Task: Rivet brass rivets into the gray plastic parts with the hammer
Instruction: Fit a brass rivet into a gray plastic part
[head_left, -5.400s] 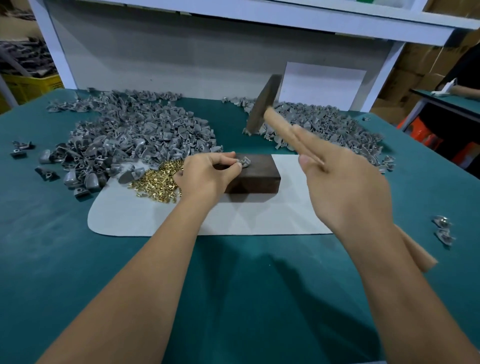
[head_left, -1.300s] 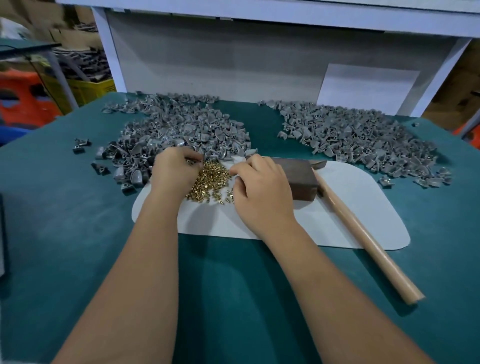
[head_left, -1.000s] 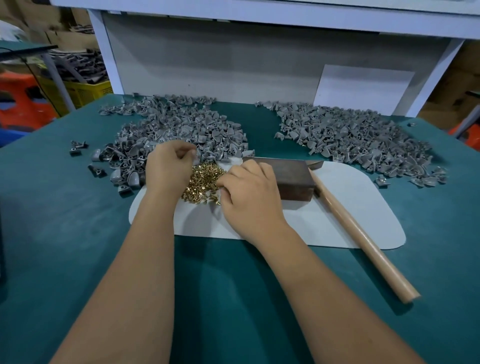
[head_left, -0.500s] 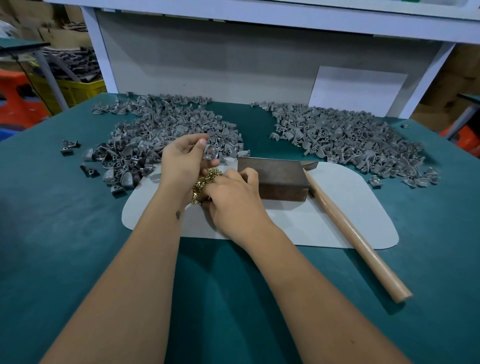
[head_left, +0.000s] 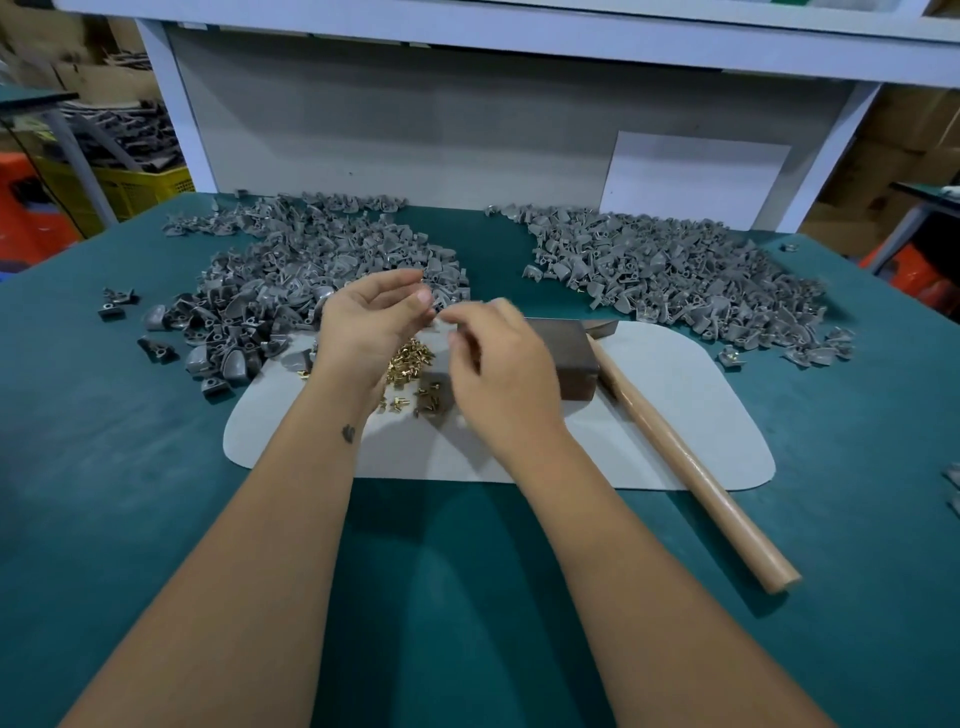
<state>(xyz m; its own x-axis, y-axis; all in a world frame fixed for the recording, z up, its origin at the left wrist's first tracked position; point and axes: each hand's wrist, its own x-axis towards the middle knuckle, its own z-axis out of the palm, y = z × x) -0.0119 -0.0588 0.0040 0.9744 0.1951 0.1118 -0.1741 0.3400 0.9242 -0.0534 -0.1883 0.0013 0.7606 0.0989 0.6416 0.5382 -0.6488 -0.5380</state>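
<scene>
Where a grey back panel and white shelf frame (head_left: 171, 104) close off the far edge, a wide teal-covered table (head_left: 104, 467) fills the view, with cardboard boxes and a yellow crate in the room behind. A pale grey rounded mat (head_left: 675, 415) lies at its centre. Two heaps of gray plastic parts lie beyond it, one at left (head_left: 291, 275), one at right (head_left: 675, 280). A wooden-handled hammer (head_left: 685, 462) lies on the mat beside a dark brown rectangular block (head_left: 566, 353). Both hands hover close together above loose brass rivets (head_left: 410, 364): the left hand (head_left: 363, 327) loosely curled, the right hand (head_left: 498, 369) blurred. What either holds cannot be told.
</scene>
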